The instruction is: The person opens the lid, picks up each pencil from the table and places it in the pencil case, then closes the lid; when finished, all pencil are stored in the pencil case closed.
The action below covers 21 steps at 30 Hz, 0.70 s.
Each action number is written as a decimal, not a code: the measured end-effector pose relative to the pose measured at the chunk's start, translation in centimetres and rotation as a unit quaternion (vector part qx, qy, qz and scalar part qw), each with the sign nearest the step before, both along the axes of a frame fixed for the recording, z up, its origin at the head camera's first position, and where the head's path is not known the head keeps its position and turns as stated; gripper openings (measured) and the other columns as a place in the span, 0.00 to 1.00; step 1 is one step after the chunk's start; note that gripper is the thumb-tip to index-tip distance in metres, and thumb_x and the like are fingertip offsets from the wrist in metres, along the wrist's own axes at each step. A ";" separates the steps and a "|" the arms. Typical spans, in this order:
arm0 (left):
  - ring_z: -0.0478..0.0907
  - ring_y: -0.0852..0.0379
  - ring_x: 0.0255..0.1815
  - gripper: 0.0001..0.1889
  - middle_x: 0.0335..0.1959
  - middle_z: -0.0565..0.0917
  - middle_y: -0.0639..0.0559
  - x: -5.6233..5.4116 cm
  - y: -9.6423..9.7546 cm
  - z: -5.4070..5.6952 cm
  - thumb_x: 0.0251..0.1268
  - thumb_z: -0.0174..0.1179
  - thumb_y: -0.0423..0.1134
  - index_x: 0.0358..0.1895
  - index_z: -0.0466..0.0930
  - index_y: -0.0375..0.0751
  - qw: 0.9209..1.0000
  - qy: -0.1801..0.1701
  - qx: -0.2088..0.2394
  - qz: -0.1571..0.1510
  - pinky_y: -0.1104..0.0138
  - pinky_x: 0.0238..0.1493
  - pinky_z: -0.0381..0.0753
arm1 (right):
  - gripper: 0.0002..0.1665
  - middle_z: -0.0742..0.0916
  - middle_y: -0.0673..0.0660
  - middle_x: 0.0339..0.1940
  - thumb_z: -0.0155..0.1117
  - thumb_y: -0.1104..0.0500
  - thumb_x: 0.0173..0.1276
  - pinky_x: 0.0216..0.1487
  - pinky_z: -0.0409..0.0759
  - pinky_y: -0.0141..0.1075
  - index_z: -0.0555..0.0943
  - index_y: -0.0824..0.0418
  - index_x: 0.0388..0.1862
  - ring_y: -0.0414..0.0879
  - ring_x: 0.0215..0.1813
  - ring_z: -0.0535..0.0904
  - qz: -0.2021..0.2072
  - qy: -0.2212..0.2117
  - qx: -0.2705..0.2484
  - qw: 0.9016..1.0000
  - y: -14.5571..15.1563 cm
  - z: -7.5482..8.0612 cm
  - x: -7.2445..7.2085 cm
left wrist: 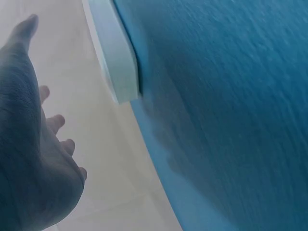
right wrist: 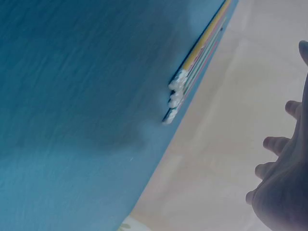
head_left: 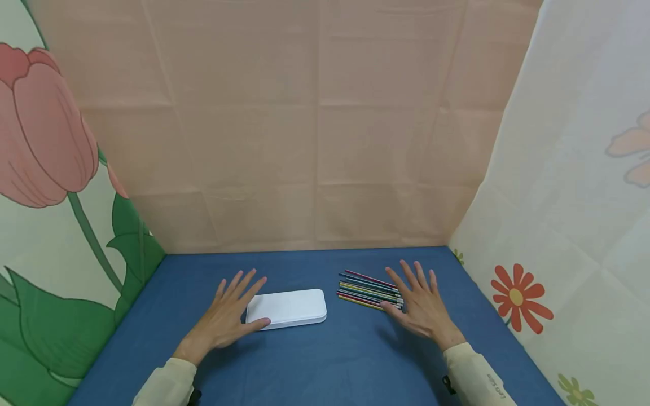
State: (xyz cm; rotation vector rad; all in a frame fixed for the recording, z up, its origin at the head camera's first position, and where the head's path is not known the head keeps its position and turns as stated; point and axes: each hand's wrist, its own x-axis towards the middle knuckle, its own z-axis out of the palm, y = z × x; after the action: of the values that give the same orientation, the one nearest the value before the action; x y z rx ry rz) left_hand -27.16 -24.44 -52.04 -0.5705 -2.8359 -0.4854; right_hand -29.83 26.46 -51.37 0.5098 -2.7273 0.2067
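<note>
My left hand is spread over the left end of a white, flat, rounded case, overlapping it in the head view. In the left wrist view the case lies on the blue surface, with the hand held apart from it. Several colored pencils lie side by side in a loose row, to the right of the case. My right hand, fingers spread, hovers by their right ends. The right wrist view shows the pencils' pale ends and the right hand away from them, holding nothing.
A blue cloth covers the tabletop. Behind it hangs a plain beige sheet. Cloth walls with a large tulip print on the left and a red flower print on the right border the table.
</note>
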 end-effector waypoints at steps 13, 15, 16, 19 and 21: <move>0.52 0.24 0.95 0.55 0.95 0.57 0.40 0.2 1.4 0.0 0.69 0.71 0.74 0.93 0.60 0.55 1.000 -0.009 0.007 -0.002 0.21 0.90 0.47 | 0.54 0.65 0.62 0.95 0.70 0.27 0.75 0.91 0.51 0.79 0.64 0.40 0.93 0.72 0.96 0.53 0.040 0.020 -0.014 0.999 -3.6 0.2 0.1; 0.52 0.24 0.94 0.55 0.96 0.56 0.40 0.1 1.5 -0.1 0.69 0.71 0.74 0.93 0.60 0.55 1.000 -0.015 0.011 0.000 0.22 0.90 0.48 | 0.54 0.63 0.61 0.96 0.68 0.26 0.75 0.91 0.50 0.78 0.63 0.39 0.94 0.71 0.96 0.52 0.044 0.011 -0.016 0.999 -4.3 0.3 0.2; 0.52 0.24 0.94 0.55 0.96 0.56 0.40 0.1 1.6 -0.1 0.69 0.71 0.74 0.93 0.60 0.55 1.000 -0.017 0.013 0.000 0.22 0.90 0.50 | 0.55 0.63 0.60 0.96 0.67 0.25 0.75 0.91 0.50 0.78 0.62 0.39 0.94 0.71 0.96 0.52 0.048 0.010 -0.016 0.999 -4.6 0.4 0.2; 0.52 0.24 0.94 0.55 0.96 0.56 0.39 0.1 1.7 -0.2 0.70 0.70 0.75 0.93 0.60 0.55 1.000 -0.024 0.017 0.001 0.23 0.90 0.53 | 0.55 0.62 0.60 0.97 0.66 0.25 0.76 0.92 0.50 0.78 0.62 0.39 0.94 0.70 0.97 0.51 0.060 0.005 -0.018 0.998 -5.7 0.6 0.3; 0.52 0.24 0.94 0.55 0.95 0.56 0.39 0.0 1.8 -0.4 0.70 0.70 0.75 0.93 0.60 0.54 0.999 -0.027 0.017 -0.001 0.23 0.89 0.54 | 0.54 0.62 0.60 0.97 0.66 0.25 0.76 0.92 0.50 0.78 0.62 0.40 0.94 0.70 0.97 0.50 0.070 0.003 -0.018 0.997 -6.4 0.6 0.3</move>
State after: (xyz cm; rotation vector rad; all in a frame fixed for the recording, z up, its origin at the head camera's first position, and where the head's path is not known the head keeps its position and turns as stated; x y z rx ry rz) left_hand -27.14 -22.64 -52.41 -0.5629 -2.8725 -0.5572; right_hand -29.49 20.10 -50.72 0.6897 -2.6791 0.2881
